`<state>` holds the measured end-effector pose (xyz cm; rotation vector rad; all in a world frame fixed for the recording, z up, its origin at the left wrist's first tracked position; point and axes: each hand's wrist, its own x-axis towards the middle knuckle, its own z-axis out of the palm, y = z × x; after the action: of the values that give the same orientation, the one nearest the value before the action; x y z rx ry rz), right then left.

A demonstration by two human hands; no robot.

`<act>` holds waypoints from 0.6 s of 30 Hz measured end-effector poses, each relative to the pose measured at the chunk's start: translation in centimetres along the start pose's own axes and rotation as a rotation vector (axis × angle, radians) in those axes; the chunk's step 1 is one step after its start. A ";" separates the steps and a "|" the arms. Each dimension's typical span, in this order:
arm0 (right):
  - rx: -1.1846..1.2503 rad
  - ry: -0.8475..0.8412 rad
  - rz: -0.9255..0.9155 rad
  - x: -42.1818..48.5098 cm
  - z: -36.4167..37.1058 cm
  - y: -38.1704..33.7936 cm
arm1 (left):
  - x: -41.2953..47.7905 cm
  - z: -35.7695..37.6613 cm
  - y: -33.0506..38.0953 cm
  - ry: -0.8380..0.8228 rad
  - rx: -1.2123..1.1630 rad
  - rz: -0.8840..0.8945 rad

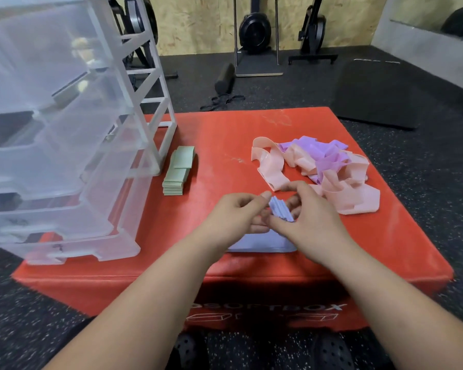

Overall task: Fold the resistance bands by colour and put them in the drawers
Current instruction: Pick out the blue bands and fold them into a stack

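Both hands meet over the near middle of the red box (pixel 225 134). My left hand (pixel 235 213) and my right hand (pixel 309 216) together pinch a folded blue-lilac band (pixel 280 209). More of the blue band (pixel 262 243) lies flat on the box under my wrists. Folded green bands (pixel 178 169) sit stacked beside the clear plastic drawer unit (pixel 64 129) on the left. A loose tangle of pink bands (pixel 342 190) and purple bands (pixel 324 153) lies at the right of the box.
The drawer unit's drawers look shut, with dark and pale items dimly visible inside. Beyond the box are a black rubber floor, a black mat (pixel 380 94), a foam roller (pixel 225 77) and gym machines by the wooden wall.
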<state>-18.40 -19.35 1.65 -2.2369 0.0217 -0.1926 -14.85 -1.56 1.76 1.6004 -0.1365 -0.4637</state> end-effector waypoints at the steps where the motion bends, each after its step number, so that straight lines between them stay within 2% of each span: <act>1: 0.004 -0.035 -0.021 0.0 0.5 -0.3 | -0.2 -0.5 0.1 0.044 -0.026 -0.023; 4: 0.009 -0.156 -0.090 0.0 1.5 -0.3 | -0.6 -2.0 -0.2 0.135 0.020 -0.024; 7: -0.015 -0.198 -0.156 0.4 1.9 0.2 | -0.7 -2.8 -0.9 0.213 0.145 -0.017; 11: -0.251 -0.217 -0.275 1.5 2.0 1.5 | -1.0 -3.5 -1.2 0.302 0.249 -0.029; 14: -0.411 -0.369 -0.245 2.0 2.0 2.6 | -1.2 -4.3 -1.4 0.336 0.268 -0.039; 18: -0.529 -0.400 -0.284 2.1 1.9 3.4 | -1.4 -5.6 -1.8 0.368 0.239 -0.063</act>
<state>-15.89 -20.12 -1.90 -2.7608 -0.5171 0.1300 -14.37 4.33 0.36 1.9012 0.1430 -0.1983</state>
